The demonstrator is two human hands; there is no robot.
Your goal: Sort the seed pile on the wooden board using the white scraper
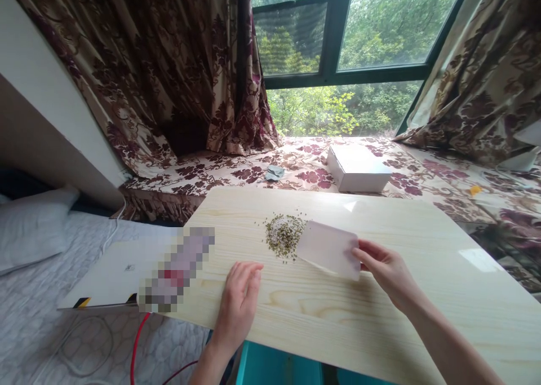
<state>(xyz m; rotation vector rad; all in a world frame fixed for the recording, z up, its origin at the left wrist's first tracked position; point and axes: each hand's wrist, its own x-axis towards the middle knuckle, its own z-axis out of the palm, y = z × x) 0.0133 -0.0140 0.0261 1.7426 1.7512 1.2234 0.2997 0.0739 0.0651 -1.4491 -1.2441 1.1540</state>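
A pile of small green grains mixed with white ones [284, 235] lies on the light wood-grain table [296, 312]. My right hand [386, 269] pinches the right end of a flat, translucent white scraper [327, 248]. The scraper's left edge meets the right side of the pile, and the sheet leans at a slant over the tabletop. Below and left of the pile, my left hand [242, 295] lies on the table with its fingers extended and nothing in them. A small gap separates it from the grains.
Beyond the table, a white box [359, 168] and a crumpled grey-green cloth [274, 173] sit on the flowered window seat. At the table's left edge is a pixelated object [177, 272]. Teal bins [279, 365] stand under the front edge, and a red cable [137, 345] hangs at left.
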